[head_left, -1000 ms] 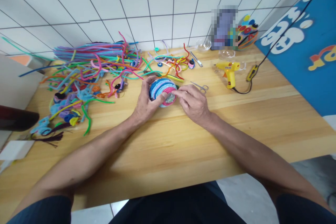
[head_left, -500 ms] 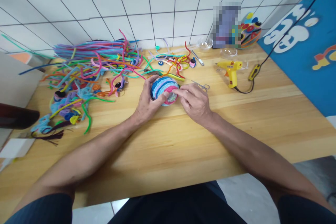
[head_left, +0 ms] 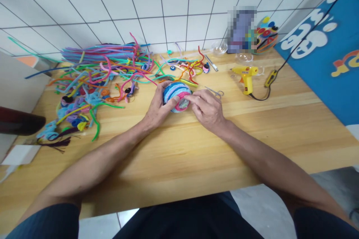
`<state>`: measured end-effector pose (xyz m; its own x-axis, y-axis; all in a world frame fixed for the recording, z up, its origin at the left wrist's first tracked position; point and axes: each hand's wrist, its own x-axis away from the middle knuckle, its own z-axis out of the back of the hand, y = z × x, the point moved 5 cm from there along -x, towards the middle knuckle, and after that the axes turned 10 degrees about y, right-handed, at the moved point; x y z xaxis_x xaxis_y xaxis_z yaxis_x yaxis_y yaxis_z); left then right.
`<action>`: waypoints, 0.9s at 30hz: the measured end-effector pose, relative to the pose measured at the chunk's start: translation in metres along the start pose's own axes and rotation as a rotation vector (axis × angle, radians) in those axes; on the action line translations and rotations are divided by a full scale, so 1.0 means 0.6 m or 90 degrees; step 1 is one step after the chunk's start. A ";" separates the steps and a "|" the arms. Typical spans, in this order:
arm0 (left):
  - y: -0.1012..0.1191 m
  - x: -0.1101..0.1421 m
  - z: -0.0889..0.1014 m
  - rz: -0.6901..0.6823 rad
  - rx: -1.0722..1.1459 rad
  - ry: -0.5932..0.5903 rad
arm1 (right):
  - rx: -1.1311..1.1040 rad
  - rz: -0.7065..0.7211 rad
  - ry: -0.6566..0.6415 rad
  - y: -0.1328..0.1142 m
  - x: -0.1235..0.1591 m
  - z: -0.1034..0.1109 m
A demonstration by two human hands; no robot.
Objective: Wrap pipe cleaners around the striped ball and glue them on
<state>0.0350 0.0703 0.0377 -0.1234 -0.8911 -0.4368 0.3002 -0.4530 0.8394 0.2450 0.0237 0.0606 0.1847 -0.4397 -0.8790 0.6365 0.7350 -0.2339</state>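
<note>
A ball (head_left: 176, 92) wound with blue, light blue, lilac and pink pipe cleaners sits above the middle of the wooden table, with a bare see-through patch inside its pink ring. My left hand (head_left: 159, 104) grips it from the left, thumb lying across the front by the pink. From the right, my right hand (head_left: 208, 109) has its fingers closed and the tips against the pink pipe cleaner (head_left: 184, 94); the exact pinch is partly hidden. Just behind the right hand lie small scissors (head_left: 216, 92).
Loose pipe cleaners (head_left: 92, 71) heap up at the left, with a thick bundle (head_left: 101, 52) by the tiled wall. At the right stands a yellow glue gun (head_left: 246, 77) with its cord. Clear plastic half-shells (head_left: 244, 57) and a utility knife (head_left: 211, 62) lie at the back.
The view has shifted slightly. Both hands stay on the ball in almost the same pose; the see-through patch shows a little more.
</note>
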 end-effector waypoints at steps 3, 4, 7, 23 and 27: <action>-0.001 -0.002 -0.003 0.007 -0.001 0.023 | 0.000 -0.013 -0.015 0.002 0.002 -0.001; 0.000 -0.003 -0.004 0.006 -0.005 0.028 | -0.002 -0.012 -0.013 0.003 0.002 -0.001; 0.005 -0.003 -0.005 0.001 -0.012 0.039 | -0.005 -0.015 -0.010 0.001 0.003 -0.001; 0.010 -0.004 -0.003 0.012 0.002 0.060 | -0.008 0.013 0.041 -0.010 0.001 0.003; 0.001 -0.009 0.002 0.026 0.049 -0.015 | 0.001 -0.025 0.008 0.001 0.002 -0.001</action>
<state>0.0349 0.0748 0.0408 -0.1351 -0.9089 -0.3946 0.2316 -0.4162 0.8793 0.2452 0.0237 0.0594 0.1493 -0.4615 -0.8745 0.6441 0.7164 -0.2681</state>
